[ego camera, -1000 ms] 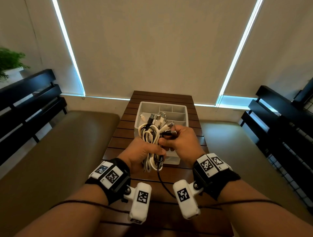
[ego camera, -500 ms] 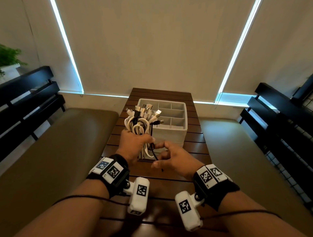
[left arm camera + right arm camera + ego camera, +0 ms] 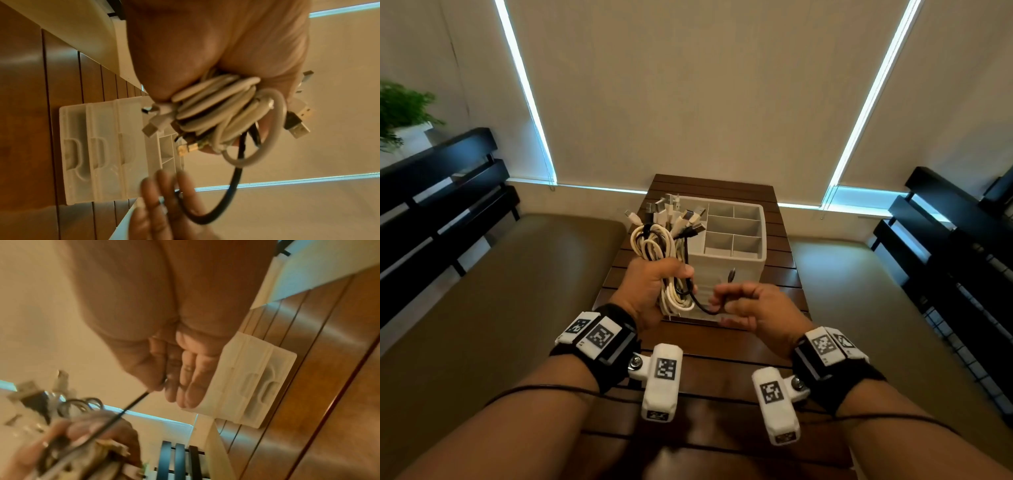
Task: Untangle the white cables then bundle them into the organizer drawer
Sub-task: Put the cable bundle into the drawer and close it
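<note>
Untangling in hand: left hand (image 3: pixel 650 287) fisted round bundle of white cables (image 3: pixel 654 246), centre frame, raised just left of organizer drawer (image 3: pixel 729 267). Right hand (image 3: pixel 750 305) pinching black cable (image 3: pixel 698 303) looping out of bundle's lower end. Next, likely: draw black strand clear without dragging white coils loose.

Glossy slatted wood table (image 3: pixel 784 274)

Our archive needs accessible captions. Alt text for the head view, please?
A left hand grips a cable bundle while the right hand pinches a black cable out of it, above an organizer on a wooden table.
</note>
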{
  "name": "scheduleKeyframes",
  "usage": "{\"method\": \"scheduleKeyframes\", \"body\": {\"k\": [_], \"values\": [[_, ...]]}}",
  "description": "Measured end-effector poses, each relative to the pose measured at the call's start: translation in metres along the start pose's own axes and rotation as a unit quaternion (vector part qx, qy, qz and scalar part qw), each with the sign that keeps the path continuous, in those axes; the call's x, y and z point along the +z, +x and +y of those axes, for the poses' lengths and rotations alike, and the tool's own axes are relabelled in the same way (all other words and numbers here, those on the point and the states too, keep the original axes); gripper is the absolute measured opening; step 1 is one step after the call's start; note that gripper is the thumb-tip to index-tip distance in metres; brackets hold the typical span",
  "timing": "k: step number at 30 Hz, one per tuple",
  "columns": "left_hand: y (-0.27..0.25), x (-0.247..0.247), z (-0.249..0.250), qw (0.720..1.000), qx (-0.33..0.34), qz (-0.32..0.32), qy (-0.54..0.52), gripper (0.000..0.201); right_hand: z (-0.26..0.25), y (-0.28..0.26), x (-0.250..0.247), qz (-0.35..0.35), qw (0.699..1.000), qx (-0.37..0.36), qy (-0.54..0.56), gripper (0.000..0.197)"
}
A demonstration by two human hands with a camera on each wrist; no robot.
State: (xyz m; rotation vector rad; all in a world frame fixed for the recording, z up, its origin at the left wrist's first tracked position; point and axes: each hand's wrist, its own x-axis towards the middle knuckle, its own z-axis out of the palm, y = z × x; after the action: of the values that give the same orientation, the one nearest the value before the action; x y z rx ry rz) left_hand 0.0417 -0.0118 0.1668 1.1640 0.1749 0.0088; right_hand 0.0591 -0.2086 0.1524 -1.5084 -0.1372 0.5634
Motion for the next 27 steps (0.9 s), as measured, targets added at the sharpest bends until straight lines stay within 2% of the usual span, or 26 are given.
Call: {"method": "scheduleKeyframes", "body": {"k": [2, 4, 7, 9, 10, 13, 15, 18, 21, 24, 27], "values": [[-0.001, 0.001, -0.004, 1.0, -0.003, -0.006, 0.02, 0.018, -0.01, -0.003, 0.004, -0.021, 0.997, -0.038, 0.059, 0.028], [-0.003, 0.004, -0.008, 1.0, -0.008, -0.014, 0.023, 0.02, -0.02, -0.004, 0.013, -0.013, 0.995, -0.089, 0.035, 0.028], [-0.005, 0.007, -0.008, 0.999, -0.017, -0.03, 0.001, 0.006, -0.027, -0.002, 0.023, 0.045, 0.991, -0.124, 0.033, 0.035], [-0.004, 0.006, -0.007, 1.0, -0.019, -0.015, -0.003, 0.007, -0.027, 0.001, 0.03, 0.081, 0.987, -0.133, 0.04, 0.024], [-0.003, 0.006, -0.007, 1.0, -0.01, -0.011, 0.001, 0.004, -0.026, 0.003, 0.034, 0.095, 0.986, -0.133, 0.034, 0.017], [-0.005, 0.006, -0.008, 1.0, 0.007, -0.007, 0.028, 0.031, -0.027, 0.008, 0.044, 0.145, 0.979, -0.132, -0.056, 0.012], [-0.005, 0.005, -0.01, 1.0, 0.006, -0.003, 0.022, 0.037, -0.029, 0.009, 0.047, 0.148, 0.98, -0.114, -0.068, 0.009], [-0.006, 0.003, -0.01, 1.0, -0.006, -0.011, 0.018, 0.023, -0.033, 0.009, 0.049, 0.117, 0.989, -0.074, -0.05, 0.005], [-0.005, 0.001, -0.011, 0.999, -0.016, 0.006, 0.034, 0.017, -0.037, 0.01, 0.048, 0.103, 0.991, -0.052, -0.074, 0.013], [-0.006, 0.004, -0.012, 0.999, -0.013, 0.009, 0.048, 0.028, -0.041, 0.009, 0.045, 0.095, 0.991, -0.055, -0.082, 0.007], [-0.004, 0.007, -0.013, 0.999, -0.011, 0.006, 0.052, 0.025, -0.042, 0.011, 0.045, 0.107, 0.986, -0.074, -0.101, 0.006]]}}
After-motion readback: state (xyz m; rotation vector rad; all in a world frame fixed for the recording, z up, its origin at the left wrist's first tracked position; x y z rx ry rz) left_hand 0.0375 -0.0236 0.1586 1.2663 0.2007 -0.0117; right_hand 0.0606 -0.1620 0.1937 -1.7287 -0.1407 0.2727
